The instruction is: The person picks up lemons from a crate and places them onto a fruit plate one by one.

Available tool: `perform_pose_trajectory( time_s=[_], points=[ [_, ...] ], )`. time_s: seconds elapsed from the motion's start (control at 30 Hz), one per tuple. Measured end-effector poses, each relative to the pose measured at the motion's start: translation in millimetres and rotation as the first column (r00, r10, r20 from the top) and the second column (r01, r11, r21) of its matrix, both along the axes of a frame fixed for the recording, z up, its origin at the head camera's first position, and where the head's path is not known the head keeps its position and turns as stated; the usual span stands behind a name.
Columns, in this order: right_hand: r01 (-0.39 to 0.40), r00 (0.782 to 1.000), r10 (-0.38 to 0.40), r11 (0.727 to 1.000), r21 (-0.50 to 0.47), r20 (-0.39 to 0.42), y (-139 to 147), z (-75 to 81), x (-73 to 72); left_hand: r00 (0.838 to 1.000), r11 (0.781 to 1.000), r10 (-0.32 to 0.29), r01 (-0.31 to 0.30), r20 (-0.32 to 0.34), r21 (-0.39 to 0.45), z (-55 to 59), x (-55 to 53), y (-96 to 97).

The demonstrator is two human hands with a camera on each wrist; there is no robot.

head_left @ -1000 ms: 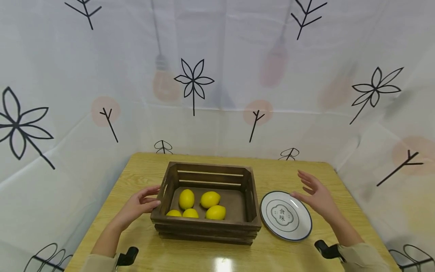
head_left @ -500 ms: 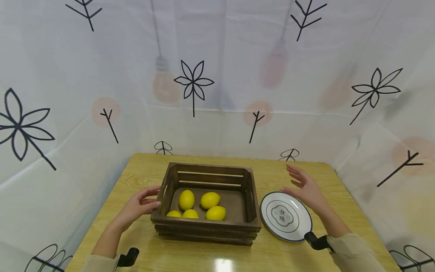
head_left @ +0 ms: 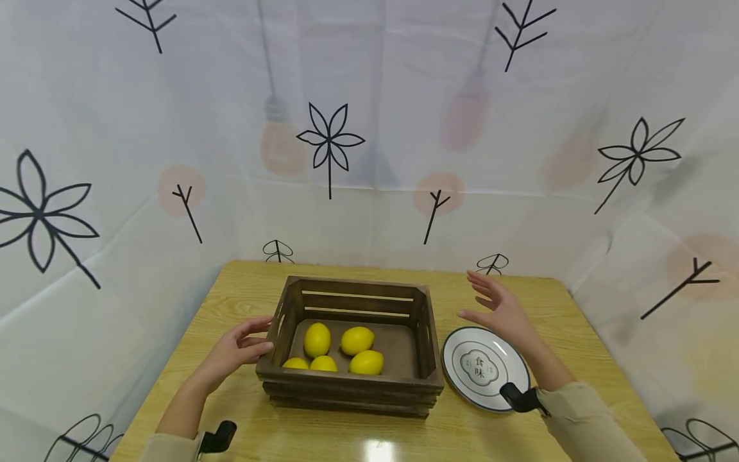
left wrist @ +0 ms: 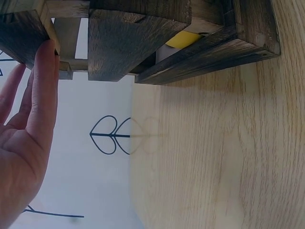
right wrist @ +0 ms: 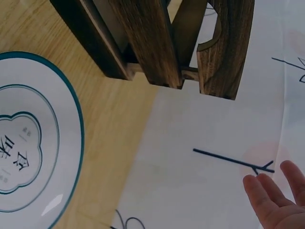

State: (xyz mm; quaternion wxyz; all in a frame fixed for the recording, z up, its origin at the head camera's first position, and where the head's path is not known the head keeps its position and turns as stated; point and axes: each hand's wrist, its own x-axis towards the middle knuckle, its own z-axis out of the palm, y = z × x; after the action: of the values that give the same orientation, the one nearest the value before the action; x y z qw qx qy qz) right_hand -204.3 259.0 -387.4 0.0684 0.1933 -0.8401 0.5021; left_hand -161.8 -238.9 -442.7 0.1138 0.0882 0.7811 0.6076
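A dark brown wooden crate point(head_left: 352, 380) stands on the table with several yellow lemons point(head_left: 356, 340) inside, grouped toward its left and front. My left hand point(head_left: 232, 351) rests on the crate's left side, its fingers fairly straight. In the left wrist view, these fingers point(left wrist: 44, 95) reach up to the top slat. Over the far rim of a white plate point(head_left: 456, 350) with a dark edge, my right hand point(head_left: 503, 314) is in the air, fingers spread and holding nothing. In the right wrist view its fingers point(right wrist: 259, 195) show apart from the crate's side.
The light wooden table point(head_left: 323, 436) ends at a white patterned cloth point(head_left: 369, 224) that hangs behind and along both sides. Dark characters mark the plate's centre, and the plate lies close to the crate's right side.
My right hand has moved left and away from me, passing over the plate toward the crate. The left hand, crate, lemons and plate have stayed in place.
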Motion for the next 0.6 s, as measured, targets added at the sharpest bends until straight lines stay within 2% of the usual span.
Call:
perform_pose_trajectory(
  time_s=[0.43, 0.6],
  points=[
    [-0.065, 0.998, 0.065, 0.997, -0.035, 0.001, -17, 5.4, -10.3, 1.000, 1.000, -0.002, 0.002, 0.000, -0.010, -0.6, -0.4, -0.1],
    [-0.086, 0.996, 0.087, 0.995, -0.049, 0.003, -26, 6.7, -13.4, 1.000, 1.000, 0.016, -0.016, 0.013, -0.017, -0.7, -0.3, -0.1]
  ],
)
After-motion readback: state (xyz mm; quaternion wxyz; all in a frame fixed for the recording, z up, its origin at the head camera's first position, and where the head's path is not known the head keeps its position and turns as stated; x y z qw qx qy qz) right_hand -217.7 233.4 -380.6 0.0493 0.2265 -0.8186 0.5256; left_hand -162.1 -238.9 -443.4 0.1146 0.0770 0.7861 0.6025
